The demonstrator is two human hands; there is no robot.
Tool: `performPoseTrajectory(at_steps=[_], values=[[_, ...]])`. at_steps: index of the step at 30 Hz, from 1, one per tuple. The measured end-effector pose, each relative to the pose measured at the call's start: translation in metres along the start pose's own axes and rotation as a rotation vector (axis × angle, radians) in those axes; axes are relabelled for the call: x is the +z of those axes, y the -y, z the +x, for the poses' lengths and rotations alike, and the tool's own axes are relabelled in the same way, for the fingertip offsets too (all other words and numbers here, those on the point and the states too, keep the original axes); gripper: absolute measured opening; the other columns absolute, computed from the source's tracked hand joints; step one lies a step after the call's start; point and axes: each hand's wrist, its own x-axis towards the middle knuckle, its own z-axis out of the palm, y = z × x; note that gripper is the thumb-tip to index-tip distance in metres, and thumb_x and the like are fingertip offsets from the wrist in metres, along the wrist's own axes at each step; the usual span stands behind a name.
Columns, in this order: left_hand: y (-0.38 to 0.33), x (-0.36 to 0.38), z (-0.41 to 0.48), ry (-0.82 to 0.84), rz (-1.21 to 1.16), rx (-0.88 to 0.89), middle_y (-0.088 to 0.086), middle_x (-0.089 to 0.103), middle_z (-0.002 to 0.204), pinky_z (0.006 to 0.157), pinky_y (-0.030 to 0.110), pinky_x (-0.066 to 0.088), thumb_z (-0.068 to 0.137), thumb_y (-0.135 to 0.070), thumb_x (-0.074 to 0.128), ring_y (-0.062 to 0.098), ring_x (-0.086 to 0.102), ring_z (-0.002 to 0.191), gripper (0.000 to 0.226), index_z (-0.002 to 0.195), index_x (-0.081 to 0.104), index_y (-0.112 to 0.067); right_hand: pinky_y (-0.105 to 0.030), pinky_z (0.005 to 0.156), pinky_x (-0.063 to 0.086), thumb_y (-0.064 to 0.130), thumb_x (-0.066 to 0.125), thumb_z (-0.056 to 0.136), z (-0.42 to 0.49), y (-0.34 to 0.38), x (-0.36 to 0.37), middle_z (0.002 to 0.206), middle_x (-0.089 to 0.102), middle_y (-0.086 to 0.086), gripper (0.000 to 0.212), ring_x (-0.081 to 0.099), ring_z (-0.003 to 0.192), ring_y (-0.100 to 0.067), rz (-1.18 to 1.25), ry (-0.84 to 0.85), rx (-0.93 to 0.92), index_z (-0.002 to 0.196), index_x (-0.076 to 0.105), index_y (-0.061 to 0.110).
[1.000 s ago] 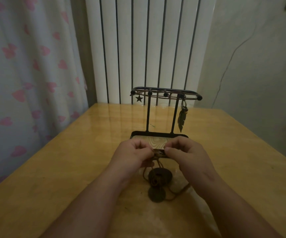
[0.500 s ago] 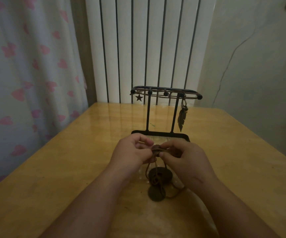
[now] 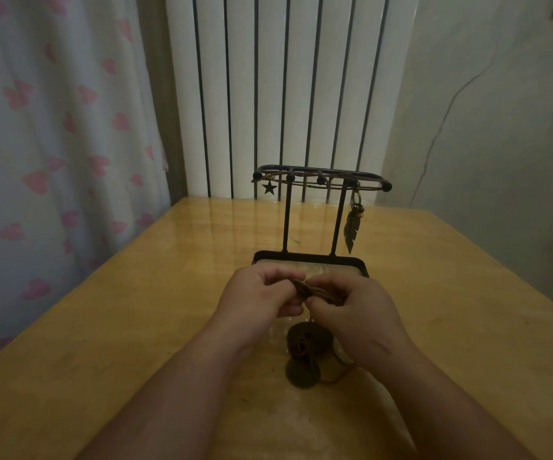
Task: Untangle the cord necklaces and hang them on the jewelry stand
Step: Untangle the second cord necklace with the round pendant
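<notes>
Head view.

**Progress**
- The jewelry stand (image 3: pixel 321 176) is upright at the far middle of the tabletop (image 3: pixel 129 327).
- Thin cords are already draped along its top rail. A star pendant (image 3: pixel 269 188) hangs at the rail's left end and a feather pendant (image 3: pixel 350 231) hangs low near the right post. I judge that part of the hanging is done.
- The rest is unfinished. The left hand (image 3: pixel 258 295) and right hand (image 3: pixel 359 315) meet just in front of the stand's base, pinching a cord bundle (image 3: pixel 315 291) between them.
- The fingers (image 3: pixel 290 307) of both hands are curled tight on the bundle, thumbs on top. Both are clamped on cord, neither hand spread.
- Cord trails down from the bundle to two round pendants (image 3: pixel 308 338) lying on the tabletop between the wrists, one overlapping the other, with loops crossing them.
- I judge this to be mid-untangle. These strands have yet to be separated and then hung.

**Materials and shapes**
- The cord is dark brown and matte, several strands lying side by side like a flat ribbon. It is too dim to say whether it is leather or waxed thread.
- The pendants are dark, flat discs. Any surface detail is unreadable.
- The stand is thin black metal rod with ball-tipped pegs, two straight posts and a rimmed rectangular tray with a pale wood-grain inlay.
- The tabletop is glossy yellowish wood that reflects the white ribbed radiator (image 3: pixel 285 94) behind it.
- A pale curtain (image 3: pixel 53 134) with pink hearts hangs at the left.
</notes>
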Motion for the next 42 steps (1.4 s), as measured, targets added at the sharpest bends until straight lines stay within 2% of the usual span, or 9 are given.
performPoseTrajectory(at_steps=[6,10,16,20,25,33,35,38,42], values=[[-0.001,-0.002,0.001,-0.066,0.045,0.025,0.004,0.073,0.092,0.072,0.029,0.06,0.089,-0.002,0.06,0.014,0.072,0.078,0.022,0.09,0.075,-0.018,-0.012,0.062,0.046,0.021,0.062,0.089,0.002,-0.001,0.0,0.084,0.069,0.017,0.021,0.061,0.077,0.006,0.094,0.047,0.067,0.104,0.071,0.034],[-0.002,-0.004,0.001,-0.01,-0.14,-0.04,0.013,0.069,0.096,0.07,0.031,0.054,0.091,-0.002,0.055,0.021,0.067,0.08,0.023,0.099,0.069,-0.018,-0.018,0.048,0.035,0.021,0.055,0.094,0.002,0.002,-0.005,0.066,0.069,0.012,0.02,0.048,0.049,-0.003,0.359,0.077,0.223,0.093,0.073,0.03],[-0.01,-0.004,-0.001,-0.048,-0.479,-0.102,0.014,0.059,0.086,0.076,0.042,0.058,0.092,0.008,0.039,0.029,0.066,0.081,0.029,0.103,0.062,-0.006,-0.027,0.047,0.029,0.028,0.05,0.095,0.01,-0.003,-0.017,0.07,0.054,-0.001,0.022,0.039,0.055,-0.012,0.521,-0.121,0.395,0.089,0.069,0.019],[-0.01,-0.006,0.001,-0.063,-0.401,-0.097,0.013,0.057,0.087,0.065,0.037,0.057,0.094,0.007,0.04,0.027,0.066,0.074,0.027,0.101,0.062,-0.007,-0.028,0.049,0.023,0.025,0.045,0.097,0.008,0.001,-0.028,0.068,0.049,-0.003,0.022,0.032,0.05,-0.012,0.784,-0.165,0.384,0.089,0.062,0.012],[-0.007,-0.007,0.001,-0.084,-0.232,-0.059,0.009,0.061,0.086,0.057,0.03,0.048,0.091,0.006,0.047,0.019,0.059,0.067,0.027,0.095,0.067,-0.012,-0.034,0.065,0.04,0.025,0.048,0.097,0.009,-0.001,-0.028,0.085,0.063,-0.002,0.024,0.051,0.076,-0.018,0.451,-0.255,0.285,0.085,0.068,0.018],[-0.005,-0.009,0.001,-0.072,-0.097,-0.043,0.003,0.071,0.087,0.069,0.034,0.049,0.088,-0.001,0.059,0.02,0.064,0.082,0.025,0.088,0.074,-0.021,-0.031,0.063,0.039,0.024,0.049,0.097,0.008,0.0,-0.031,0.084,0.065,0.0,0.023,0.051,0.074,-0.013,0.44,-0.298,0.226,0.087,0.069,0.02],[-0.005,-0.008,0.001,-0.042,-0.144,-0.051,0.004,0.069,0.082,0.066,0.03,0.049,0.088,0.0,0.06,0.018,0.065,0.076,0.021,0.091,0.072,-0.017,-0.033,0.068,0.046,0.023,0.049,0.097,0.009,-0.002,-0.031,0.088,0.068,0.002,0.022,0.056,0.079,-0.014,0.381,-0.255,0.202,0.096,0.07,0.021],[-0.005,-0.007,0.0,-0.006,-0.21,-0.045,0.004,0.069,0.077,0.063,0.027,0.052,0.088,0.003,0.06,0.016,0.067,0.071,0.018,0.093,0.07,-0.011,-0.032,0.096,0.046,0.017,0.053,0.094,0.01,-0.007,-0.028,0.126,0.061,0.005,0.039,0.055,0.115,-0.014,0.027,-0.049,0.201,0.132,0.056,0.024],[-0.006,-0.008,0.001,-0.03,-0.255,-0.031,0.005,0.069,0.075,0.061,0.027,0.053,0.088,0.005,0.059,0.016,0.067,0.068,0.018,0.092,0.07,-0.009,-0.013,0.076,0.045,0.014,0.057,0.089,0.005,0.0,-0.026,0.12,0.062,0.01,0.045,0.057,0.109,-0.006,0.016,0.069,0.08,0.131,0.054,0.031]])
